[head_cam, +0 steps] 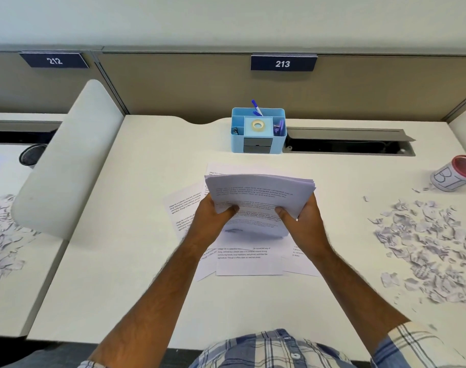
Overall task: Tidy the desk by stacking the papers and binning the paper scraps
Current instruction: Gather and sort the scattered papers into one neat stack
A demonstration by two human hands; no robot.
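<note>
Desk: white worktop, beige partition behind w/ plate "213". Landmark for all places below = blue organiser at desk's far edge, centre.
Scrap pile: torn paper bits spread wide, well to right of organiser & nearer the person. None binned yet, by the look.
Loose sheets: several printed pages fanned flat on desk, in front of organiser, nearer the person; corners stick out at diff angles.
Held stack: bundle of sheets lifted clear of the loose ones, directly in front of organiser; far edge bowed upward, edges not flush.
Left hand: clamped on stack's near-left edge, thumb on top, fingers under.
Right hand: clamped on stack's near-right edge, same pinch.
Bin: small red-rimmed tub marked "B…", tipped on its side, far right of organiser, beyond scraps.
Stage (est.): mid-stacking; scraps untouched.
Risk 1: stack gripped at near edge only, so the bowed far end could droop or shed sheets if grip eases.
Risk 2: squaring it down on the fanned pages may shove or crease them.
Risk 3: bin lies tipped, so scraps would likely spill out unless it's righted first.
Risk 4: a stray arm sweep or air puff could scatter scraps off desk's right edge.
</note>
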